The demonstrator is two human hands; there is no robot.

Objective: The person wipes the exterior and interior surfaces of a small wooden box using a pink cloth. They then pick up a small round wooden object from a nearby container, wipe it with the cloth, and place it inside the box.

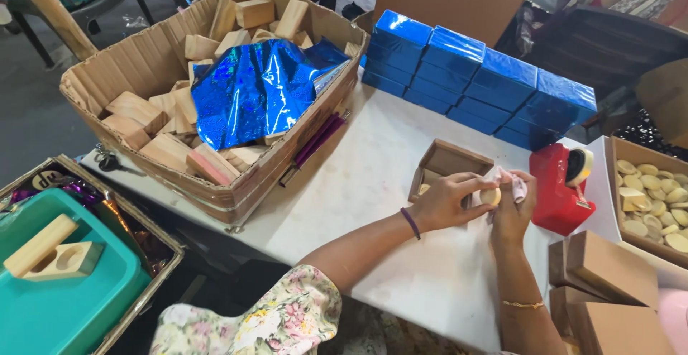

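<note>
Round cream soap point(490, 196) pinched by left hand point(443, 202); right hand point(513, 208) grips wrapper point(510, 181).

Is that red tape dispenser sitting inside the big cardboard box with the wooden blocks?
No, the red tape dispenser stands on the white table, beside the right hand.

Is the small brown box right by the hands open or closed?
Open. The small brown box shows its bare inside, with no lid on top, just behind the left hand.

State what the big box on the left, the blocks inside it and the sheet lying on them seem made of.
Box: corrugated cardboard, matt brown, fluted torn edges. Blocks: pale unfinished wood, apparently, with faint grain. Sheet: glossy blue metallic foil or film, crinkled and reflective.
</note>
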